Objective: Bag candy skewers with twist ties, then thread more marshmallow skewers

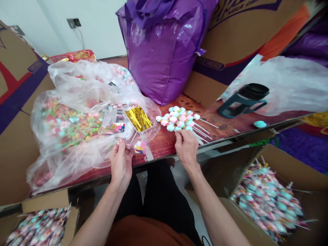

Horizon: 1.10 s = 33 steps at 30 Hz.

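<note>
My left hand (121, 161) is closed, pinching a clear plastic wrapper (129, 146) with a colourful printed end at the table's front edge. A few hand-widths to the right, my right hand (186, 147) has its fingertips pressed together at the near side of a pile of marshmallow lollipops (180, 118). It appears to grip one of them by the stick, which the fingers mostly hide. Pink, blue and white marshmallows top the white sticks, which point right. Gold twist ties (139, 118) fill a small clear tray behind my left hand. More printed wrappers (112, 127) lie beside it.
Large clear bags of small colourful sweets (71, 119) cover the table's left. A purple bag (164, 51) stands at the back. To the right are a dark teal mug (242, 100) and a loose blue marshmallow (260, 124). Boxes of wrapped lollipops (271, 201) flank me below.
</note>
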### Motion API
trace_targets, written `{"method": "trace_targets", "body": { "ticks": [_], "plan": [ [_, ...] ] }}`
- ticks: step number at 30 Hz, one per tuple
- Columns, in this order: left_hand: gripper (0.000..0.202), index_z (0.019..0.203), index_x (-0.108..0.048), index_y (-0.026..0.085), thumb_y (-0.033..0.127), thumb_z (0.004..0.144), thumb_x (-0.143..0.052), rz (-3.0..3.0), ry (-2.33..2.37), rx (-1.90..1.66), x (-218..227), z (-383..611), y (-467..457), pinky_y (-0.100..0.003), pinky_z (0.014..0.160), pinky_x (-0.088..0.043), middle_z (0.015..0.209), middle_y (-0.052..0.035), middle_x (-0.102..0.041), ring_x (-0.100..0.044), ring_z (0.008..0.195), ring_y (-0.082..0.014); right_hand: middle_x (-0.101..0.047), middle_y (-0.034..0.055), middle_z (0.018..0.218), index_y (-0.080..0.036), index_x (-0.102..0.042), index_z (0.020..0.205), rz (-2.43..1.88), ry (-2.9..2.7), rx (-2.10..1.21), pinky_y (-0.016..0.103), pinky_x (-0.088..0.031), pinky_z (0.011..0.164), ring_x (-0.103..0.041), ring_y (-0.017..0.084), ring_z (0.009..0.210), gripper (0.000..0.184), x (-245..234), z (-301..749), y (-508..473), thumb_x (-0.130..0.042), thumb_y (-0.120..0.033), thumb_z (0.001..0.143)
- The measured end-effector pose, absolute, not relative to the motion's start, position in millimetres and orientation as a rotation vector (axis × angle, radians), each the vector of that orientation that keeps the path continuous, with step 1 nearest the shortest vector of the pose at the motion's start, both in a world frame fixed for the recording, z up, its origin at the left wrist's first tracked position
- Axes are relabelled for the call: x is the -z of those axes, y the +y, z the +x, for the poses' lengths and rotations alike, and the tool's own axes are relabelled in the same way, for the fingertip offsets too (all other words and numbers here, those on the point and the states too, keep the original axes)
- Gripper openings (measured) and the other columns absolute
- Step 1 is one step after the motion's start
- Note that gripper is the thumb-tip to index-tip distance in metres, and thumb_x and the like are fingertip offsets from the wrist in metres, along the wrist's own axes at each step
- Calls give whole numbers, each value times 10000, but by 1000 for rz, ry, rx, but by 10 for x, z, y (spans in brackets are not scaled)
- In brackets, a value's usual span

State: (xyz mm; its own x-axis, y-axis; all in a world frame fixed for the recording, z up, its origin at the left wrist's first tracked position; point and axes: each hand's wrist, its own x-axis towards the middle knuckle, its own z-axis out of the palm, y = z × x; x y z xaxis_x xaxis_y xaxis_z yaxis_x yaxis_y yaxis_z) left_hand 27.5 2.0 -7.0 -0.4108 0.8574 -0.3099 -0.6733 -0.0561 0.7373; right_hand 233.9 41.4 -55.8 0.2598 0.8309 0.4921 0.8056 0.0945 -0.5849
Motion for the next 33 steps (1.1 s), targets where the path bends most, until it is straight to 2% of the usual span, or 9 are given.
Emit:
{"method": "trace_targets", "body": {
  "ticks": [6, 10, 15, 22, 27, 33],
  "plan": [
    [458, 720, -528, 172, 429, 640, -899, 269, 1060, -1786, 136, 257, 75, -192, 603, -466, 613, 69, -590, -576, 576, -64, -668, 26, 817, -198, -679, 849, -1431, -1247, -329, 321, -488, 768, -615, 193, 778, 162, 292, 2227, -221, -586, -298, 937],
    [475, 710, -510, 176, 471, 657, -878, 296, 1076, -1806, 150, 290, 72, -192, 597, -460, 606, 70, -579, -572, 569, -64, -667, 24, 826, -210, -703, 873, -1346, -1287, -485, 300, -483, 720, -620, 180, 763, 105, 218, 2146, -754, -622, -236, 934],
    [490, 720, -509, 179, 511, 659, -864, 340, 1075, -1806, 129, 354, 14, -184, 593, -469, 615, 65, -586, -564, 564, -65, -677, 26, 849, -226, -713, 947, -1291, -1438, -382, 309, -479, 718, -634, 174, 782, 146, 298, 2156, -1019, -613, -121, 926],
    [426, 758, -527, 190, 521, 751, -797, 565, 1096, -1803, 181, 264, -42, -176, 607, -439, 676, 60, -556, -532, 606, -66, -680, 28, 814, -220, -727, 961, -1269, -1707, -111, 320, -453, 703, -638, 164, 741, 171, 186, 2300, -1016, -628, -93, 905],
    [330, 845, -599, 187, 494, 839, -723, 783, 1249, -1936, 282, 182, -46, -198, 741, -450, 781, 42, -583, -544, 732, -85, -661, 36, 836, -213, -713, 977, -1225, -1763, -114, 310, -473, 698, -633, 159, 760, 178, 131, 2304, -1047, -622, -73, 912],
    [336, 867, -601, 193, 515, 855, -697, 786, 1256, -1909, 363, 169, -34, -260, 822, -473, 823, 22, -608, -582, 807, -126, -650, 45, 891, -199, -690, 988, -1235, -1697, -191, 287, -506, 753, -638, 150, 817, 218, 232, 2215, -1097, -629, -12, 896]
  ]
}}
